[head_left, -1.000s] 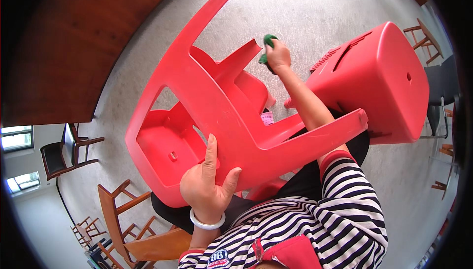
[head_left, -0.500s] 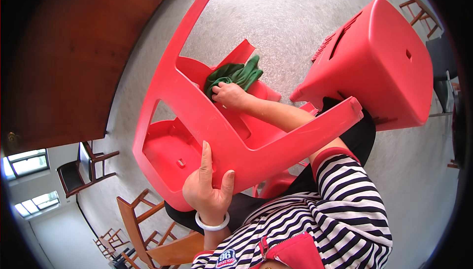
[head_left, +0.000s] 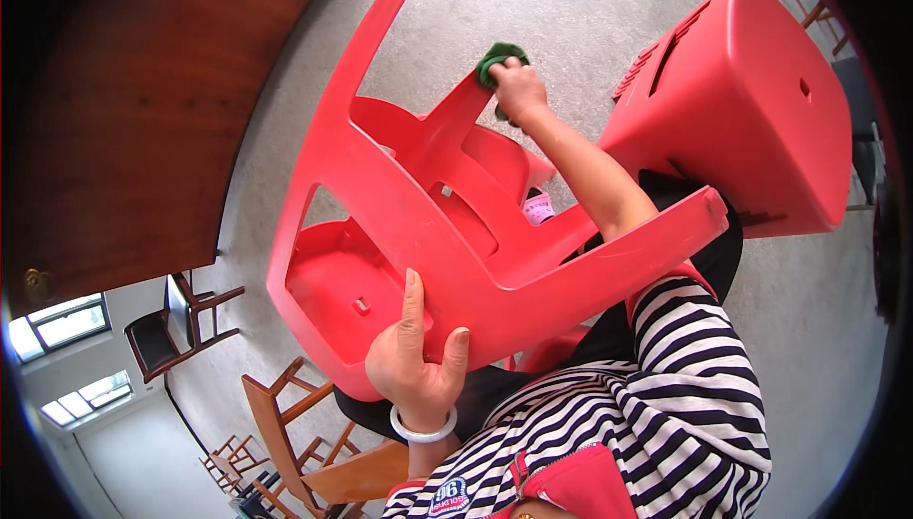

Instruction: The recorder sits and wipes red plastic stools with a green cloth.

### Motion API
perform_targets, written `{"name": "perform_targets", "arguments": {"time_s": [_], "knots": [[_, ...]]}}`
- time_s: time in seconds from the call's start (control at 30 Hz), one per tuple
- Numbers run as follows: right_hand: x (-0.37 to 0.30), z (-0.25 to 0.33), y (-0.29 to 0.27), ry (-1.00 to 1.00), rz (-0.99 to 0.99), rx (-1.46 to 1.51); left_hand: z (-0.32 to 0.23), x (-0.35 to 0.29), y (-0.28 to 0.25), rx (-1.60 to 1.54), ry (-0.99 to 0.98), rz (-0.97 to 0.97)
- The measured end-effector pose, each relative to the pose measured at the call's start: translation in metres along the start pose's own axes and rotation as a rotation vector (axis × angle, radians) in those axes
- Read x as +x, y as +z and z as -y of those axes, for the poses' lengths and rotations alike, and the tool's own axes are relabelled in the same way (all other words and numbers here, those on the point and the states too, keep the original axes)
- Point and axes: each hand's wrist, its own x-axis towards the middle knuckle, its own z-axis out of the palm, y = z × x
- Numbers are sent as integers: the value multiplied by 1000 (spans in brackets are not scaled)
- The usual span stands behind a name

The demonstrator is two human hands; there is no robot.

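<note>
Red plastic stool (head_left: 428, 253) tipped over, green cloth (head_left: 502, 60) at one leg's tip

Head view: the stool lies tilted across the person's lap, up and to the right of the left hand (head_left: 418, 372) and below the right hand (head_left: 520, 91). The right hand's fingers are curled closed around the bunched cloth, which overlaps the tip of an inner leg (head_left: 458, 110). This hand is the nearer one to that tip, which lies just left of and slightly below its knuckles; the leg's long axis slants up toward it.

The left hand has thumb and forefinger spread along the side panel near the seat end; its other fingers are hidden, so whether it grips cannot be told.

The stool's seat end sits left of the left hand, and its legs point away up and right, so the long axis runs from lower left to upper right. Right of the right hand is a second red stool (head_left: 761, 100), its seat facing right.
</note>
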Motion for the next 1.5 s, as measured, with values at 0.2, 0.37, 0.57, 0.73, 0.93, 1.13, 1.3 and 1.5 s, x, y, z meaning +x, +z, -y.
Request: {"name": "perform_targets", "arguments": {"time_s": [0.2, 0.37, 0.57, 0.73, 0.93, 1.13, 1.3, 1.5], "knots": [[-19, 36, 9, -113, 65, -101, 4, 6, 5, -13, 44, -54], [-67, 73, 34, -427, -35, -155, -2, 7, 6, -40, 36, -39], [-114, 112, 44, -815, 202, -36, -3, 6, 8, -46, -62, -64], [-95, 98, 21, -618, 101, 224, -3, 8, -3, 7, 8, 14], [-109, 127, 27, -643, 159, 74, 6, 8, -4, -54, 29, 11], [-138, 146, 44, -765, 198, -110, 6, 11, -7, -55, 64, 121], [-181, 202, 60, -1042, 418, 56, 12, 6, -9, -61, 34, 119], [-142, 169, 42, -827, 413, -98, 11, 7, -8, -60, 56, 107]]}}
